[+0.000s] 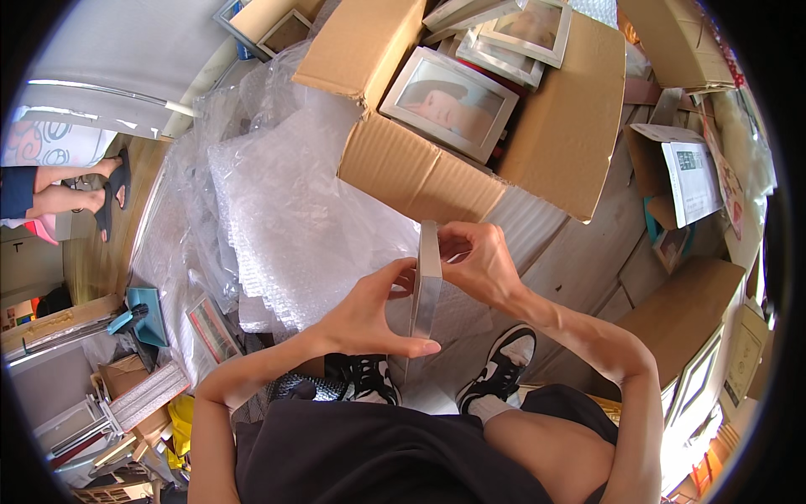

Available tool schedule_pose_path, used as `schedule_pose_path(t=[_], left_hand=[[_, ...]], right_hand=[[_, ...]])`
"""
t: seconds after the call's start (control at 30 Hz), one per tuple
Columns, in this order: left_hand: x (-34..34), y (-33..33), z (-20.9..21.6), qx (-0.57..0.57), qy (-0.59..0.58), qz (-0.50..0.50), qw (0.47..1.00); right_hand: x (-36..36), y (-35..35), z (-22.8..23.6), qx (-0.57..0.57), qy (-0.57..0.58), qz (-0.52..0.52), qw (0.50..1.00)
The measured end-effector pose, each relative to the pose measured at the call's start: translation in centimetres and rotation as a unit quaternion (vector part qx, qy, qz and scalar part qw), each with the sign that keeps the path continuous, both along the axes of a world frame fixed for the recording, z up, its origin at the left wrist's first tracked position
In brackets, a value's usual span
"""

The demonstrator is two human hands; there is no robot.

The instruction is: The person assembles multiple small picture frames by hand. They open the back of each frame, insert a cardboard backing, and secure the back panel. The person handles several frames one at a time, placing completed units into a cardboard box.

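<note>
A silver picture frame [428, 281] stands on edge between my hands, so only its narrow side shows. My left hand [368, 312] grips its left face, with the thumb across the lower edge. On the other side, the fingers of my right hand [482, 262] are curled against the frame near its upper end. Beyond my hands is an opened cardboard box [428, 181]. Several silver frames lie in it, among them a photo frame [449, 105] near the front and another frame [529, 32] tilted on top.
Sheets of bubble wrap [285, 202] spread over the floor to the left. A blue dustpan [147, 315] and a framed picture [214, 328] are lower left. Another person's legs [75, 189] show at the far left. A white-sided carton [693, 181] and a brown carton [688, 302] stand right.
</note>
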State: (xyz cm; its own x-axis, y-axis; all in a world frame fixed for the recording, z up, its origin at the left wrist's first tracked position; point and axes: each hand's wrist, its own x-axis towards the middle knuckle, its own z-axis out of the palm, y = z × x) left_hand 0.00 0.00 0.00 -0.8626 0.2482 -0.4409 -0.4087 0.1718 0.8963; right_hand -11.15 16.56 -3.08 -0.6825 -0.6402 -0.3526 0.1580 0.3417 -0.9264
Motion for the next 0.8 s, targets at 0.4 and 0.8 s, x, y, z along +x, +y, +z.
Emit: schedule_pose_path(t=[0.4, 0.8], left_hand=[[-0.3, -0.5, 0.2, 0.038, -0.056, 0.011, 0.998], [-0.1, -1.2, -0.2, 0.088, -0.088, 0.016, 0.992]], right_hand=[[-0.2, 0.1, -1.8, -0.035, -0.022, -0.017, 0.999], [-0.5, 0.3, -2.3, -0.082, -0.087, -0.022, 0.993]])
